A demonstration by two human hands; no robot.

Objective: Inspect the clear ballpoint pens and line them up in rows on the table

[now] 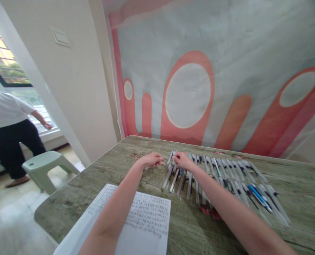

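Observation:
Two rows of pens, many in clear sleeves or barrels, lie side by side on the wooden table; a blue pen (258, 196) stands out at the right of the nearer row. My right hand (182, 160) is at the left end of the farther row, its fingers pinched together over the pens; what they hold is too small to make out. Left of the rows, my left hand (152, 160) hovers low over the table with curled fingers, and anything inside them is hidden. A sheet of handwritten paper (149, 216) lies under my left forearm.
The table (109, 159) reaches a wall with a pink and grey covering (188, 95). Beyond its left edge stands a pale green stool (48, 164). A person in a white shirt (6, 109) is near the window at the far left.

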